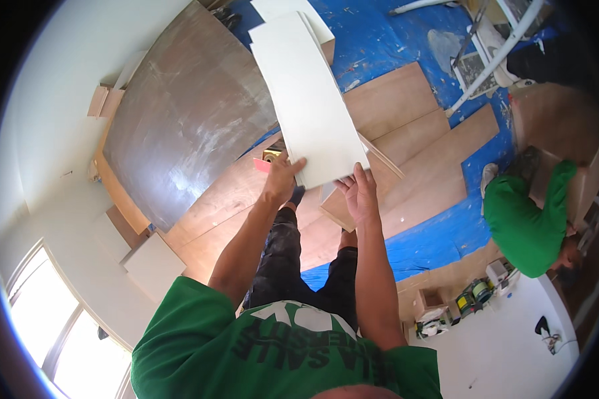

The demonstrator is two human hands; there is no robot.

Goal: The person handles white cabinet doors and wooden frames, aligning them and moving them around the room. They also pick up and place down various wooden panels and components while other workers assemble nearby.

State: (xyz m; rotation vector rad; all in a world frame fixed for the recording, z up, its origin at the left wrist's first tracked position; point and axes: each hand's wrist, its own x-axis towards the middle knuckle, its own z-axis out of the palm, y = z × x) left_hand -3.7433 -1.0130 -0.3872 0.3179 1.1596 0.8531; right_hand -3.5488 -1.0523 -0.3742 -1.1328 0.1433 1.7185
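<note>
A single long white panel (309, 100) is held above the floor, its long axis running straight away from the person, with its near short edge clamped by both hands: the left hand (281, 178) grips the near left corner and the right hand (359, 194) the near right corner, each equally close to it. Beneath lie one large dark plywood sheet (186, 120), several lighter wood boards (412, 146) and a blue floor covering (439, 233); one other person in a green shirt (526, 226) crouches well apart at the right.

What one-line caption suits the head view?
Both hands, left hand and right hand, hold a white board above plywood sheets.
</note>
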